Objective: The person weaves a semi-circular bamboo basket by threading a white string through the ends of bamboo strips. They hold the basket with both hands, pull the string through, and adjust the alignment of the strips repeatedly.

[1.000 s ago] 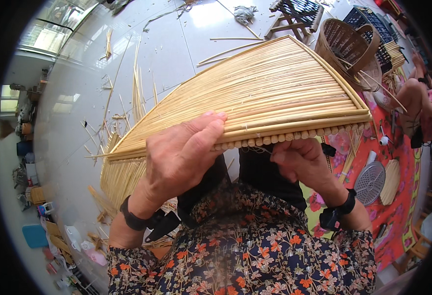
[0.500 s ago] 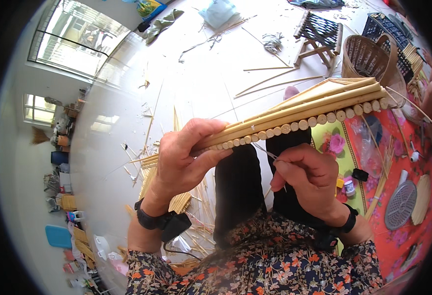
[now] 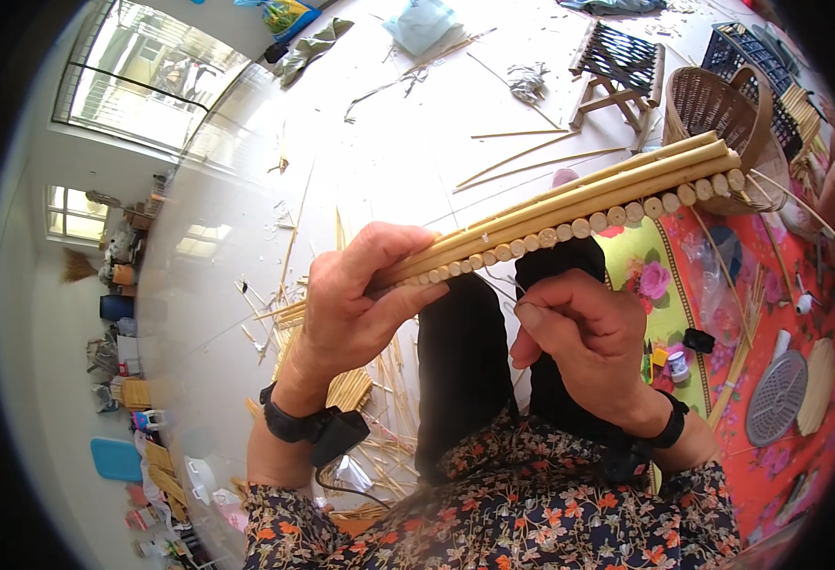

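A mat of round, straw-coloured sticks (image 3: 569,206) is held up above my knees, its cut ends lined up along the lower edge. My left hand (image 3: 365,290) grips its left end, thumb below and fingers over the top. Just under the mat, my right hand (image 3: 584,337) is closed in a pinch on a thin pale string (image 3: 505,280), which runs up toward the underside of the sticks. The far side of the mat and the string's attachment are hidden. Both wrists wear black bands.
At the far right stand a wooden folding stool (image 3: 617,71), a woven basket (image 3: 717,119) and a dark plastic crate (image 3: 745,57). A red floral cloth (image 3: 769,285) carries a grey perforated disc with a handle (image 3: 777,399). Loose sticks (image 3: 522,161) lie scattered on the floor.
The mat's right end has tilted slightly, showing more of its stick ends. My right hand has shifted a little left and stays pinched; my left hand keeps its grip.
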Demonstrator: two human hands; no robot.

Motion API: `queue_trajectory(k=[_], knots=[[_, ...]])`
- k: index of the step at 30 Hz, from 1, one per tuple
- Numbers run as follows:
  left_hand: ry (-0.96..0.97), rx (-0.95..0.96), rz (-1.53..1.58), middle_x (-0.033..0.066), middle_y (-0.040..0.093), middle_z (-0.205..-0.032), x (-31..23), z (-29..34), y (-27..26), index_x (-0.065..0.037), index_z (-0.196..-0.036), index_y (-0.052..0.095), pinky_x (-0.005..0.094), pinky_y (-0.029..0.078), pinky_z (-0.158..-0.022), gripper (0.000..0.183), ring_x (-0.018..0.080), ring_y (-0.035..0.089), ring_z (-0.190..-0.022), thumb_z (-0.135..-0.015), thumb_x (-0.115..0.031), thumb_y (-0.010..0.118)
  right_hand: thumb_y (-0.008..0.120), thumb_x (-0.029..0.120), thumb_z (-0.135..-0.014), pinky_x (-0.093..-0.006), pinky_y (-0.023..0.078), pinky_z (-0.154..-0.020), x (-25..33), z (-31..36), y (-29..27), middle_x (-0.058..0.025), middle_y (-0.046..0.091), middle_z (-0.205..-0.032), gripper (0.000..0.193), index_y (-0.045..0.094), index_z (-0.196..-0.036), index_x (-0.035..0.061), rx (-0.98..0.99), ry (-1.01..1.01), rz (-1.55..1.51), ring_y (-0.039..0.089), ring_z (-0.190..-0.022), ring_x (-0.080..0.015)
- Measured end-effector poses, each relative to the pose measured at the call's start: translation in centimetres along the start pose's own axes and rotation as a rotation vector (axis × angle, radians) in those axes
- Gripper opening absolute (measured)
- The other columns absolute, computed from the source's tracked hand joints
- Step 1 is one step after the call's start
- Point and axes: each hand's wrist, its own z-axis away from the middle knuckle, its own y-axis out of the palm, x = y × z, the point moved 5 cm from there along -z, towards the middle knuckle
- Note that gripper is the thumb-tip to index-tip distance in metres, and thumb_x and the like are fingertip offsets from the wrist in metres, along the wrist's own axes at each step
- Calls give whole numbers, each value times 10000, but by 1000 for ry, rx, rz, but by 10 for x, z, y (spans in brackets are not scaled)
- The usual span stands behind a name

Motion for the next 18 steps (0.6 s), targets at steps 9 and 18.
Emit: queue_trajectory(k=[9,18], knots=[[1,-16,5,113,809,-1007,3,1,-1,-8,-1269,707,293,628,-763,391,171,804,-867,-923,-16,888,670,30,-1082,-241,578,-605,1,-1,-2,-62,753,-762,79,709,-1043,-27,-16,16,-39,749,-681,-106],[-25,20,-40,82,791,-1036,-15,3,7,10,-1229,723,280,612,-795,365,141,776,-903,-908,-5,894,679,31,-1079,-239,586,-624,3,4,-5,-60,764,-800,79,725,-1071,-33,-14,77,-50,763,-725,-100]])
